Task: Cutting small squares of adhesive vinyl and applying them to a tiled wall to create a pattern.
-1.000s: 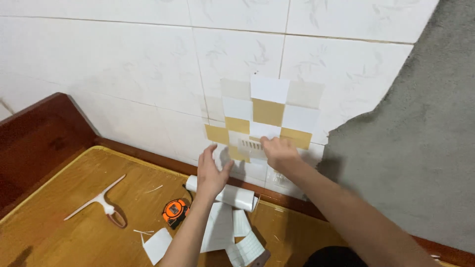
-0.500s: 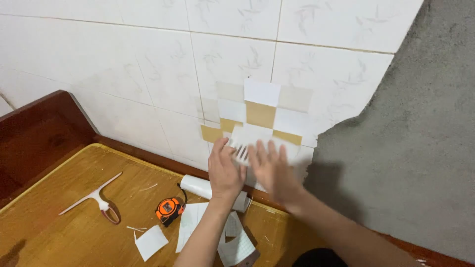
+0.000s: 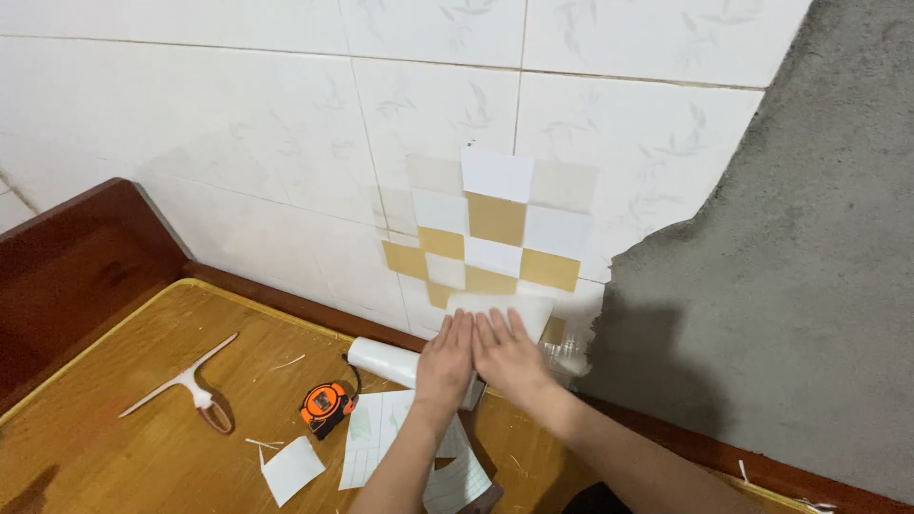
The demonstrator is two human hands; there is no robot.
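Both my hands lie flat, side by side, low on the tiled wall. My left hand [image 3: 446, 357] and my right hand [image 3: 507, 354] press with spread fingers on the lower edge of a white square sticker [image 3: 505, 309]. Above it the wall carries a checkered patch of white, cream and mustard-yellow stickers [image 3: 490, 228]. A white roll of sticker film [image 3: 381, 362] lies on the wooden table just left of my left wrist.
An orange tape measure [image 3: 325, 406], a white squeegee [image 3: 181, 385], and loose backing sheets [image 3: 386, 443] and a white paper square [image 3: 290, 468] lie on the wooden table [image 3: 114, 438]. Bare grey cement wall [image 3: 790, 314] is to the right. A dark wooden headboard [image 3: 76, 266] stands at left.
My hands have slid down the wall from the middle of the patch to its bottom edge and come together, flat on the lowest white square. The view has shifted slightly.
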